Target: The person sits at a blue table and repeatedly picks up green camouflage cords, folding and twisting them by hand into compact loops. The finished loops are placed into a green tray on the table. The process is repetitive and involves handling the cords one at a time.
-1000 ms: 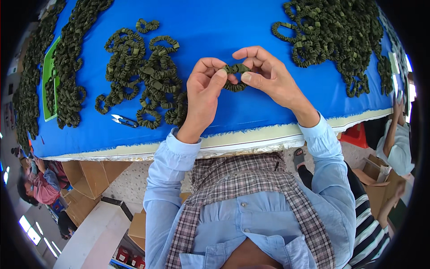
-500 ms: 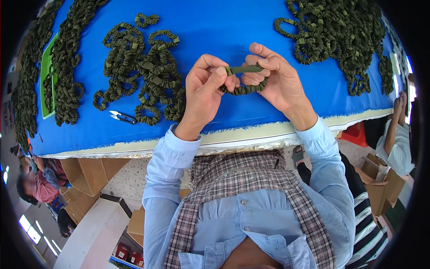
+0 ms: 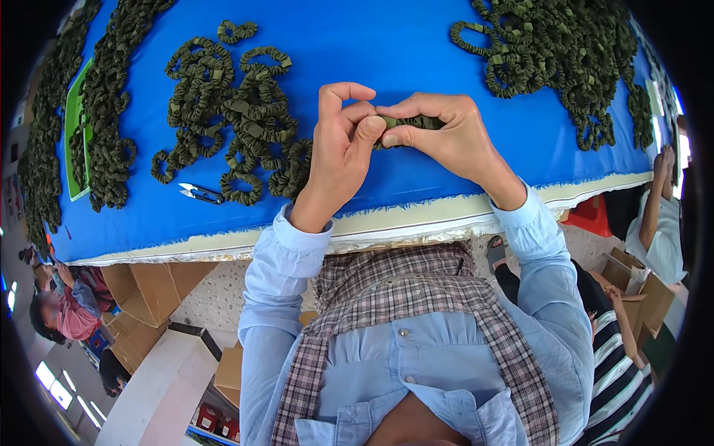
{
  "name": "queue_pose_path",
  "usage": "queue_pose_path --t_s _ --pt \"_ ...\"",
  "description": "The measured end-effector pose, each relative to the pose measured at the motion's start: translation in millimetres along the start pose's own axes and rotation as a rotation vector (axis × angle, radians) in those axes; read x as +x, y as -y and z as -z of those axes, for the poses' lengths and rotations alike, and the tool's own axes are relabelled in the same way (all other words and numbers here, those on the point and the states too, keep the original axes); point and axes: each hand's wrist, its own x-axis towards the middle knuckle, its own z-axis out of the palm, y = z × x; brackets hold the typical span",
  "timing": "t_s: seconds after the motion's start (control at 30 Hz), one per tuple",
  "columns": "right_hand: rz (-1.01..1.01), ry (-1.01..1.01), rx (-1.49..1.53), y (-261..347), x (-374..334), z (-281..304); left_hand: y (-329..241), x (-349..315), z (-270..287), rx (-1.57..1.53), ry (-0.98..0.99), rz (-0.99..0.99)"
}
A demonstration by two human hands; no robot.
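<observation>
Right of the snips (image 3: 201, 193) and a little beyond, the ring (image 3: 415, 121) is no longer being stretched open as it was half a second ago but is bunching up tightly, so the work is probably narrowing to one small spot. The left hand (image 3: 338, 152) is pinching the end nearer the snips, its index curling free; the right hand (image 3: 457, 141) is clasping the rest between thumb and index. The fingers themselves are standing in the way, covering most of it. Just beyond the snips a heap (image 3: 256, 123) of like rings is lying, a green tray (image 3: 71, 167) is sitting to their left, and a bigger pile (image 3: 550, 67) is spreading far off to their right
</observation>
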Motion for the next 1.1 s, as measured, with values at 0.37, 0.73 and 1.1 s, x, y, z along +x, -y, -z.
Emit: queue_pose_path --t_s 0.37,0.73,1.1 --pt "-0.119 -0.019 0.189 7.1 2.5 7.7 -7.0 1.9 1.6 -0.489 -0.089 0.096" --pt "-0.012 -0.011 0.023 -0.9 1.1 -4.2 -11.1 -0.7 -8.7 -0.110 -0.152 0.092" --pt "-0.091 0.031 0.246 1.4 4.1 15.1 -8.6 6.9 1.3 -0.717 -0.143 0.030"
